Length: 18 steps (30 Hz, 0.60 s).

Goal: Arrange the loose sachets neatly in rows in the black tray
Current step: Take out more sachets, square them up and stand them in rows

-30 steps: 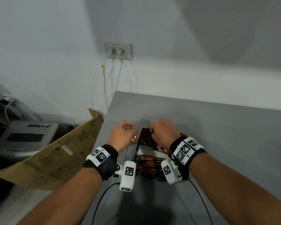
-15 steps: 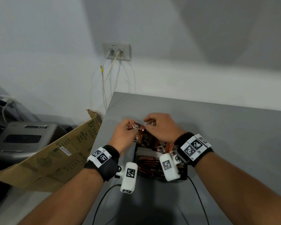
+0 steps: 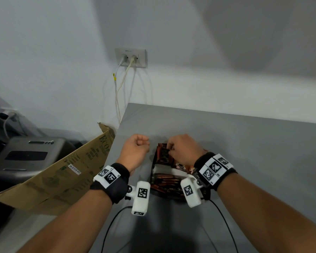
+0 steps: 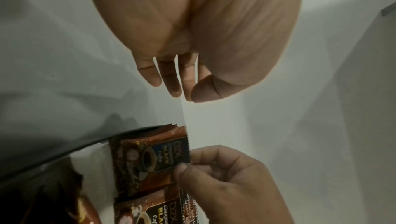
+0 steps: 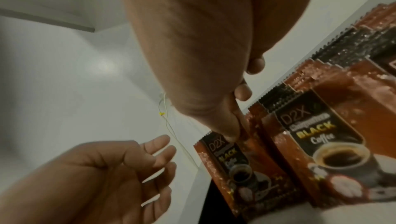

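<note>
Since half a second ago, the sachet has passed out of my left hand (image 3: pixel 135 152): then both hands met over it, and now only my right hand (image 3: pixel 183 149) has it. My left hand has drawn away to the left side of the black tray (image 3: pixel 152 172) and hangs over the grey table (image 3: pixel 244 143). Its fingers are loosely curled and it carries nothing; the right wrist view shows its bare palm.

My right hand is over the far end of the black tray. Its thumb and fingers pinch the top corner of the sachet (image 4: pixel 150 158), a brown pack with "D2X BLACK Coffee" and a cup printed on it. This sachet stands nearly upright against the far left wall of the tray, and its lower part is inside the tray.

Just beside it, toward the right of the tray, more sachets (image 5: pixel 317 136) of the same kind stand one behind another, with their zigzag top edges overlapping. In the near part of the tray, close to my wrists, I see in the head view a heap of dark brown sachets lying flat. Between that heap and the standing ones a white patch shows inside the tray; I cannot tell what it is.

Left of the tray, beyond the table edge, leans a cardboard sheet (image 3: pixel 62 172).
</note>
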Available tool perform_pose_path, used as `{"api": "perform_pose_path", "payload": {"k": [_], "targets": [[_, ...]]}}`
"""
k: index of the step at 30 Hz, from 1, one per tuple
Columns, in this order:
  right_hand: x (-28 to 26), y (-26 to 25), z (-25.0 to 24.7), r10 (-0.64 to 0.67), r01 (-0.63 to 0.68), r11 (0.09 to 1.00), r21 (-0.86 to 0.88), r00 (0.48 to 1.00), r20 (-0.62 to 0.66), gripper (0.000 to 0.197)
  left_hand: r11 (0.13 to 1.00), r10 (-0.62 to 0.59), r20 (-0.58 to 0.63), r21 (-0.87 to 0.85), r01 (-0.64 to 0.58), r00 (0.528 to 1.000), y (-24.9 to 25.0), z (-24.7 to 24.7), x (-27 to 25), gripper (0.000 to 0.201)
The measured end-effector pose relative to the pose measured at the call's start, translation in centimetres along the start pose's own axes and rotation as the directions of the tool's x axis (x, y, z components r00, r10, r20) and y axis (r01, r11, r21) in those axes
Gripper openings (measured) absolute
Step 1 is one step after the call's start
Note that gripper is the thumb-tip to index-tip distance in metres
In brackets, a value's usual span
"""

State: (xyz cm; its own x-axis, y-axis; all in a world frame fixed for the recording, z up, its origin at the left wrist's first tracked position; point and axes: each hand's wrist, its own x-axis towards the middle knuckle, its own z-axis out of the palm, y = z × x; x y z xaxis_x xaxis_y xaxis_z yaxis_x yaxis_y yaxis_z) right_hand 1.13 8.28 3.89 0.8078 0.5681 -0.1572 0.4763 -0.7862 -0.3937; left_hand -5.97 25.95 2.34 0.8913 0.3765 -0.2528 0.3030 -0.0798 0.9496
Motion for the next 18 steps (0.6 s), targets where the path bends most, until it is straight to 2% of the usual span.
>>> {"api": "perform_pose_path", "payload": {"k": [4, 12, 15, 18], "targets": [[0.2, -0.4, 0.9, -0.04, 0.038, 0.99, -0.134, 0.999, -0.008, 0.017, 1.0, -0.01, 0.003, 0.023, 0.01, 1.0, -0.3, -0.2, -0.1, 0.028], [0.4, -0.2, 2.0, -0.083, 0.069, 0.973, -0.219, 0.995, -0.057, 0.017, 0.998, -0.018, 0.021, 0.057, 0.017, 1.0, -0.8, -0.1, 0.0, 0.025], [0.4, 0.0, 1.9, -0.085, 0.066, 0.978, -0.198, 0.992, -0.092, 0.015, 0.998, -0.007, 0.017, 0.065, 0.006, 1.0, -0.9, 0.1, 0.0, 0.023], [0.0, 0.2, 0.7, -0.062, 0.053, 0.996, -0.078, 0.991, -0.118, 0.015, 0.988, 0.052, 0.046, 0.146, -0.058, 0.998, -0.5, 0.0, -0.4, 0.025]]}}
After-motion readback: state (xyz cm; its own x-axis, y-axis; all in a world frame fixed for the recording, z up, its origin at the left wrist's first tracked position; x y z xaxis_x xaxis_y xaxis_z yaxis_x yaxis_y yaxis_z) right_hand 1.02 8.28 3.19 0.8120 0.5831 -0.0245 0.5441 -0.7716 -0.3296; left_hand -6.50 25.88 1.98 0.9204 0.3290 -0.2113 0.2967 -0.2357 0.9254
